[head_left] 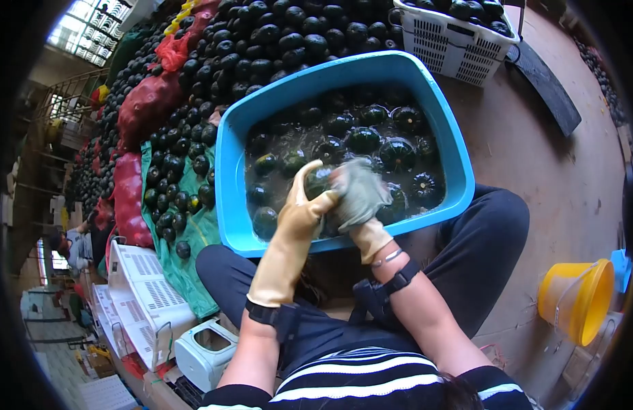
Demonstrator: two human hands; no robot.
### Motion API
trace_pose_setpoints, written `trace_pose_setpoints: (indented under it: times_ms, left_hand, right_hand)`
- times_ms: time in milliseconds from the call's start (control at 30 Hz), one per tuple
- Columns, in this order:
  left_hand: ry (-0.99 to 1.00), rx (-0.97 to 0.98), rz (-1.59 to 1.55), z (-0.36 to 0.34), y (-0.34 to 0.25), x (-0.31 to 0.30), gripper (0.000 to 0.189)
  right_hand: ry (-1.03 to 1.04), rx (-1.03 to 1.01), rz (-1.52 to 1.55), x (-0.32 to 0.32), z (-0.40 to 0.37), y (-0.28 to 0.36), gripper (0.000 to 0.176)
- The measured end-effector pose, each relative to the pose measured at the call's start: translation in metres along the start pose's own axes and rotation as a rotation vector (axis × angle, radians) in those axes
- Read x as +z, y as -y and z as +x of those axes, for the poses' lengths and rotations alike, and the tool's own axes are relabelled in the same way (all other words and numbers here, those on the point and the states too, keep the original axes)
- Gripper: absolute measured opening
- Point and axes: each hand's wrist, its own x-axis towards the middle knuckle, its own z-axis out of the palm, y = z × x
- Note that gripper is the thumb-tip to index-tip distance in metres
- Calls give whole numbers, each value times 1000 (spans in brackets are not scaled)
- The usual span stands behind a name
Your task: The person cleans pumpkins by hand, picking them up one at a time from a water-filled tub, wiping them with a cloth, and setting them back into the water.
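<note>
A big blue tub of murky water stands before me, with several dark green squashes floating in it. My left hand, in a cream rubber glove, is closed around a green squash just above the water. Against that squash's right side presses a grey-green cloth, smeared by motion. My right hand grips this cloth; its fingers are mostly hidden beneath it, and a cream glove cuff shows at the wrist.
Behind the tub rises a large heap of squashes. A white crate of squashes stands at the back right, a yellow bucket at the right. Red mesh sacks, white crates and a pale stool line the left.
</note>
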Motion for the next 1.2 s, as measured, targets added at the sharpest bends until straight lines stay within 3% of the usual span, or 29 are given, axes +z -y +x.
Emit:
trace_pose_setpoints:
  times_ms: [33,67,133,167,200,267,300,333,367,400,467,533,567,600,667,700,733,800,833,867,933,967,1000,1033,1067,1100,1133,1167,1200]
  left_hand:
    - [84,37,14,-1,1,-9,78]
    - [167,67,25,-4,4,-17,78]
    - [284,-137,317,-13,-43,-25,75]
    - [291,-35,414,-19,-59,-24,71]
    - [289,-38,412,-19,-58,-23,71]
    - [290,-26,-26,-14,-49,-20,73]
    - [93,197,-130,-12,-23,-14,68]
    - [95,-20,-699,-14,1,-10,49]
    - [0,-49,-620,-8,7,-4,43]
    - [-100,-78,-548,-4,14,1,39]
    - [-57,23,-412,0,36,-2,37]
    - [-52,-131,-445,-19,24,3,35]
    - [-82,-51,-183,-23,18,5,36]
    - [-85,-55,-180,-21,14,3,36]
    - [12,-84,-311,-12,6,-1,37]
    - [17,22,-291,-3,8,-6,40]
    - [50,120,-21,30,54,-28,43]
    - [70,-129,-120,28,33,-25,48]
    - [4,-145,-249,26,28,-13,50]
    - [-69,-171,-381,19,30,-2,52]
    - [-160,-123,-221,19,47,-1,52]
    - [-98,-61,-64,16,38,-4,53]
    - [-35,1,93,14,29,-5,53]
    - [-34,-25,-168,18,25,-1,58]
    - [-167,-190,-344,20,6,4,62]
    - [-100,-164,-317,29,10,-2,64]
    - [-33,-144,-286,39,17,-13,66]
    - [-89,-163,-55,46,25,-21,65]
    - [-89,-175,-53,43,17,-19,65]
  right_hand:
    - [23,122,195,-3,-7,8,21]
    - [21,122,195,-7,-2,4,21]
    - [277,-274,-215,-15,12,-8,18]
    - [370,398,141,-11,15,-2,22]
    - [426,284,-107,-8,17,-21,29]
    - [421,385,-245,-9,19,-23,25]
    - [287,201,-409,-9,12,-20,25]
    - [143,18,-567,-6,1,-14,25]
    - [59,-164,-582,9,-14,-33,18]
    - [-113,-168,-155,38,-37,-60,23]
    - [-127,-400,-396,12,-20,-22,17]
    - [526,-206,-455,-8,13,-14,19]
    - [459,-166,-457,-6,23,-23,9]
    - [497,224,-334,-6,28,-29,4]
    - [230,-53,-414,-4,9,-35,8]
    - [131,-185,-441,-1,7,-24,10]
    - [388,-28,-735,-2,5,17,14]
    - [-8,-261,-466,19,-8,3,30]
    - [474,-388,-576,-1,-1,-9,32]
    - [418,-191,-293,4,0,-36,29]
    - [389,-127,-386,-3,17,-37,13]
    - [371,393,-249,7,26,-41,13]
    - [366,396,-248,7,22,-42,13]
    - [256,218,-440,6,10,-39,13]
    - [139,27,-628,6,7,-25,14]
    - [72,-297,-761,10,0,-19,14]
    - [318,-187,-402,22,2,-17,14]
    - [405,-174,-412,13,11,-3,23]
    - [500,-154,-420,-1,19,12,39]
